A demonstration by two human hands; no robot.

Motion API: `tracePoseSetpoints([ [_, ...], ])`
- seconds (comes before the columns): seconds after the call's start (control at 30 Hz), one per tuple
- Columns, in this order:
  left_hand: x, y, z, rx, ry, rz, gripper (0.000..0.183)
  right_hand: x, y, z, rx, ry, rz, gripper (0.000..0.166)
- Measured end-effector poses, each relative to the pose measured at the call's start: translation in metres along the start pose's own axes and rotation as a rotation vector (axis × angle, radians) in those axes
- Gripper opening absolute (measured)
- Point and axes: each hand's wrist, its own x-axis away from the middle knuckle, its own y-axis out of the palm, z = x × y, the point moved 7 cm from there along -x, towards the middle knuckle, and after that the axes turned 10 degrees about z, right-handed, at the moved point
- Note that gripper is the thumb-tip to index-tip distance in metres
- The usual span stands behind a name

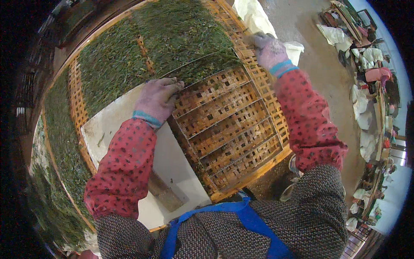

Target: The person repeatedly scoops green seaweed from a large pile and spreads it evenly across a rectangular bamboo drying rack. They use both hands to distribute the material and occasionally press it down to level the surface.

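Observation:
My left hand point(158, 97), in a soiled pink knit glove with a blue cuff, lies over the corner of a white board point(179, 171) and the left edge of a thin metal frame with crossbars point(226, 129). This frame lies on a lattice tray point(220, 191) of woven slats in a wooden rim. My right hand point(268, 48), gloved alike, is at the tray's far right edge, its fingers blurred; whether it grips anything is unclear. Chopped dark green leafy matter point(187, 32) covers the far part of the tray, reaching into the frame's far section.
More leafy matter point(64, 136) lies on another tray at the left. Right of the tray stand a white sack point(255, 16) and a white container point(293, 51) on the floor. Workbenches with white sacks and people run along the far right.

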Motion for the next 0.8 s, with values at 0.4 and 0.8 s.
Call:
tracePoseSetpoints([
  [0.4, 0.001, 0.003, -0.005, 0.038, 0.047, 0.059, 0.029, 0.046, 0.063, -0.020, 0.391, -0.301, -0.222, 0.042],
  [0.8, 0.000, 0.003, -0.003, -0.003, 0.028, 0.028, 0.030, 0.033, 0.054, -0.014, 0.303, -0.284, -0.176, 0.038],
])
